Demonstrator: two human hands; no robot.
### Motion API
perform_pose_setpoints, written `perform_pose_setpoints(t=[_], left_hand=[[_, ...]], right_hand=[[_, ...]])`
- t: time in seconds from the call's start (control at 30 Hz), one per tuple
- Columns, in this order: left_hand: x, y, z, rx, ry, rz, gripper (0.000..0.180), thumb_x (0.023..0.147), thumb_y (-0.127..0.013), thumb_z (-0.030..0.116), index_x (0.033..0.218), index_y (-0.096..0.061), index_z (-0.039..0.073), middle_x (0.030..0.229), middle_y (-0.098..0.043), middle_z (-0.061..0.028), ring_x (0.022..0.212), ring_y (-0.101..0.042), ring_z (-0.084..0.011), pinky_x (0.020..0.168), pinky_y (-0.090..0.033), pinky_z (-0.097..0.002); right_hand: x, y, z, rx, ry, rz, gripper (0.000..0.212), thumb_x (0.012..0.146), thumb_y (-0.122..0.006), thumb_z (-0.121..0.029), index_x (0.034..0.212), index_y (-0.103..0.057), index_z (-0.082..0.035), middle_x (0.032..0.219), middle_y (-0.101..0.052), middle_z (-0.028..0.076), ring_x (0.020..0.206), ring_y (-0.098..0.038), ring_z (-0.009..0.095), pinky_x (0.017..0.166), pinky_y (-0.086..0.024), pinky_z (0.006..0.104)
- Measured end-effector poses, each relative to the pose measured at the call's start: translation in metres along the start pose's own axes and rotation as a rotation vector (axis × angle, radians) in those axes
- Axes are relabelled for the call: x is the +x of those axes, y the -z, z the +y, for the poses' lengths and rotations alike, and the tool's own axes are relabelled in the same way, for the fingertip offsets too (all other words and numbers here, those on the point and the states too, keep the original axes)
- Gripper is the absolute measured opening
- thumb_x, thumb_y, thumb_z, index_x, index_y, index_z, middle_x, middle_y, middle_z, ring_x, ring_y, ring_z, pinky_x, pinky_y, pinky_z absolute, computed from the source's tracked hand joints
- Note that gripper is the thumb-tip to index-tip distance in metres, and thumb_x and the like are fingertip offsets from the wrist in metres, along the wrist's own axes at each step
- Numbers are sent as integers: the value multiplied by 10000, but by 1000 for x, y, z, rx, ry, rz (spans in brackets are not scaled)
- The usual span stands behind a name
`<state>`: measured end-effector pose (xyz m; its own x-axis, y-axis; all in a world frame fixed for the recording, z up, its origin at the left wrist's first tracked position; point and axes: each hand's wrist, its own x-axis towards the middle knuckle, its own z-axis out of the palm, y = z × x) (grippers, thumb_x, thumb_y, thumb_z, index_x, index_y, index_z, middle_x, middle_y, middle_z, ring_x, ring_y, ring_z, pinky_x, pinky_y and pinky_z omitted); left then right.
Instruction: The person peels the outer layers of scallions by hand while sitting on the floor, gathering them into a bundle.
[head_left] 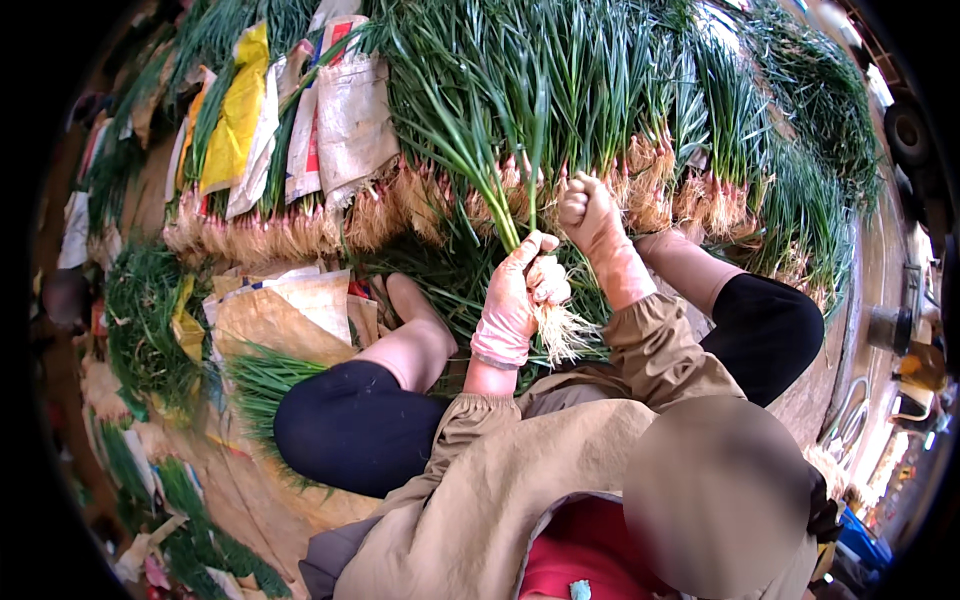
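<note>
Holding a bunch by the big plant row, and I can see a few ways to botch it

So, only the head view to go on. My landmark is the long plant row [590, 80], leaves pointing away, roots facing me.

My left hand [508, 308] is on my side of the row, fingers clamped round some green stalks [497, 205]. That bunch tilts up with its leaves over the row, pale roots [562, 335] dangling below my grip. My right hand [592, 212] is up by the row's root edge, fingers curled together in a fist. Can't tell if anything's tucked inside, or whether it's touching the row.

What worries me: if the left grip goes slack, I reckon stalks slide out and the bunch fans apart. Squeeze too hard and they'd probably bruise. The leaf tips overlap the row's leaves, so a quick yank could tangle them or drag neighbours along. A careless swing of the fist might knock the row's edge about too.

Also, loose greens [470, 275] lie between my legs, just my side of the row, so anything dropped there would be easy to lose.
</note>
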<state>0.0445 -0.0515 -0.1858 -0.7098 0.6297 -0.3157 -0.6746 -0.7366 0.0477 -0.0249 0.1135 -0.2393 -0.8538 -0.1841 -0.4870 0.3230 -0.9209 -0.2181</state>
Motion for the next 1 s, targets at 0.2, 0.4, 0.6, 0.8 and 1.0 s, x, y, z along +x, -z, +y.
perform_pose_setpoints(t=[0.2,0.4,0.6,0.8,1.0], left_hand=[[6,-6,6,327,-199,180,296,897,-526,160,1159,-526,23,506,-349,42,439,-381,-101,511,-395,-281],[12,7,18,441,-285,236,371,894,-496,150,1227,-499,-12,481,-445,4,471,-564,-185,725,-514,-353],[20,19,7,439,-196,268,423,898,-490,132,1271,-419,-54,944,-636,-233,808,-658,-246,635,-524,-290],[19,13,8,599,-270,450,419,892,-554,157,1285,-455,51,1112,-598,-93,868,-622,-147,450,-379,-120],[24,20,-12,597,-146,443,186,929,-493,208,939,-564,37,667,-565,-31,450,-495,-142,426,-423,-273]], right_hand=[[-51,141,62,-2473,200,25,295,870,-465,-329,981,-596,-89,925,-586,110,968,-528,297,798,-419,470],[-44,137,14,-2521,-1077,-69,349,735,-623,-339,984,-676,-100,992,-655,109,877,-620,273,767,-494,383],[34,-40,-47,-2182,403,706,483,912,-412,-455,804,-603,-24,779,-622,175,757,-615,277,733,-481,394],[37,-45,-54,-1543,253,528,348,883,-495,-358,945,-615,-37,774,-606,94,737,-574,156,728,-472,327],[-38,-20,23,-1673,209,105,414,871,-587,-316,1110,-564,21,973,-625,101,849,-585,134,754,-478,280]])
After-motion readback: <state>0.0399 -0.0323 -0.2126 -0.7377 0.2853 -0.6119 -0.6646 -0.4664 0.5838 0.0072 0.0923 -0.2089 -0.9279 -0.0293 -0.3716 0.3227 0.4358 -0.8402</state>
